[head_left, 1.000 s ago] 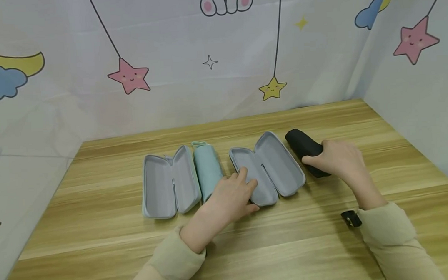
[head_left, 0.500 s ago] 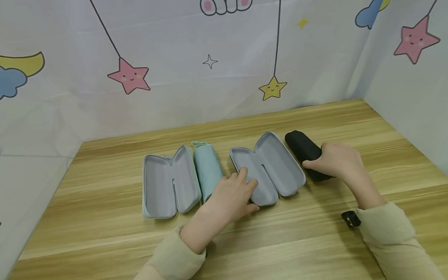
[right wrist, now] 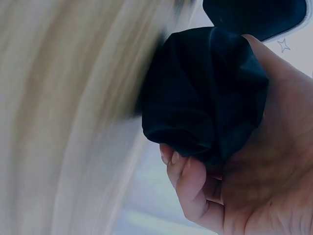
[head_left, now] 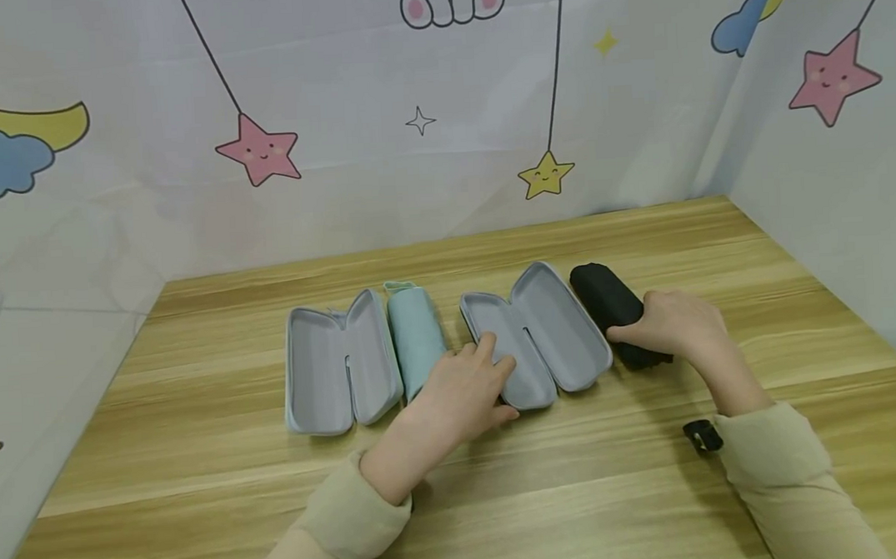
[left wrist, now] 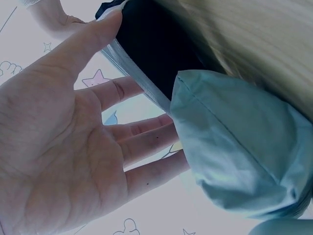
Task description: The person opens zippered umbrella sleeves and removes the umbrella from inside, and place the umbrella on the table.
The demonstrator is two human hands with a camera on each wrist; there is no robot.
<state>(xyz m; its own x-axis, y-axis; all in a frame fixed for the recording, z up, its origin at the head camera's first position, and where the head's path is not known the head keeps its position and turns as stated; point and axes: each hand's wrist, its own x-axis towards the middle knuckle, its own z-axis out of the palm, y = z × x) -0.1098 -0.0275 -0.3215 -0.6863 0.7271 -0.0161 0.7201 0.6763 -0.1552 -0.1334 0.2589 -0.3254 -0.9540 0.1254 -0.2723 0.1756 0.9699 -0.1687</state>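
Observation:
In the head view, my right hand grips the near end of a black folded umbrella lying on the table. The right wrist view shows its crinkled cloth end with fingers curled under it. My left hand rests with loosely spread fingers at the left side of an open zip case, dark outside and grey inside; its thumb and fingertips touch the case in the left wrist view. Beside this hand lies a light teal folded umbrella, its near end partly hidden by the hand.
A second open case, light blue outside with grey lining, lies left of the teal umbrella. The wooden table meets a printed cloth backdrop at the back and sides.
The black umbrella has shifted slightly toward the person, and the right hand has come down a little with it. The left hand and both cases have stayed in place.

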